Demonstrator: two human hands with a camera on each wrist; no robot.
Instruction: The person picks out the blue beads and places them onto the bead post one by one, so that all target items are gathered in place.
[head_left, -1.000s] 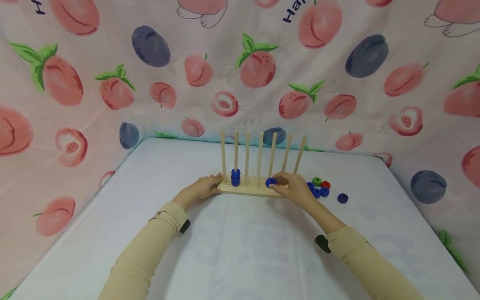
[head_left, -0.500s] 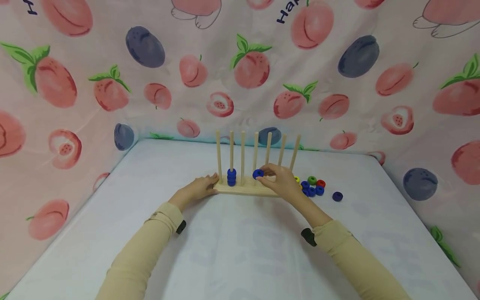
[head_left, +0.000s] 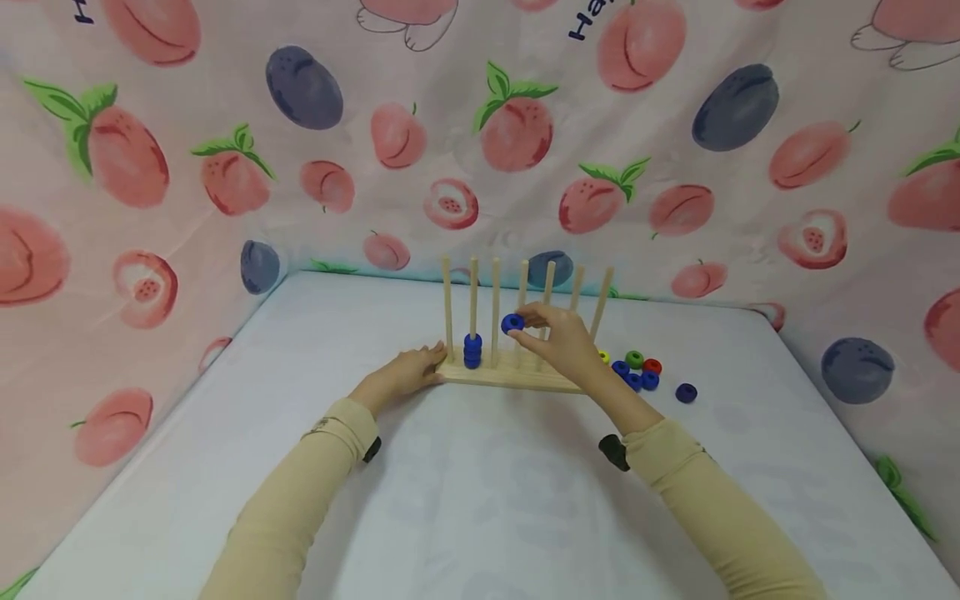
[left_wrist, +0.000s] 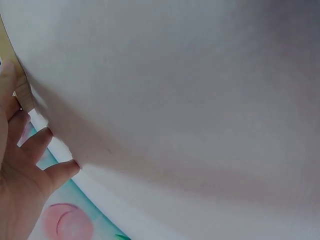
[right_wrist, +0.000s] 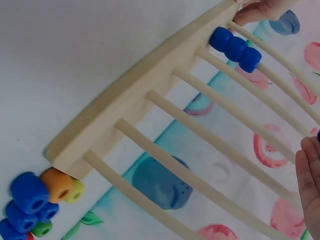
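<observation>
A wooden peg stand (head_left: 517,379) with several upright rods sits on the table. My left hand (head_left: 401,372) grips its left end, thumb at the front; in the left wrist view the other fingers of that hand (left_wrist: 22,175) spread toward the tabletop. Three blue beads (head_left: 472,351) are stacked on the second rod from the left. My right hand (head_left: 561,342) pinches a blue bead (head_left: 507,326) between thumb and fingers, raised to about mid-height of the rods. That bead appears between the third and fourth rods in the head view, its hole facing the camera.
Loose beads lie by the stand's right end: several blue ones (head_left: 650,380), a green bead (head_left: 634,360), a red bead (head_left: 652,367), a yellow bead (head_left: 603,357) and an orange bead (right_wrist: 57,185). A dark blue bead (head_left: 686,392) lies apart, farther right. Fruit-print cloth rises behind the table.
My right hand has lifted the blue bead from low near the base and carried it left and up along the rods. My left hand stays at the stand's end.
</observation>
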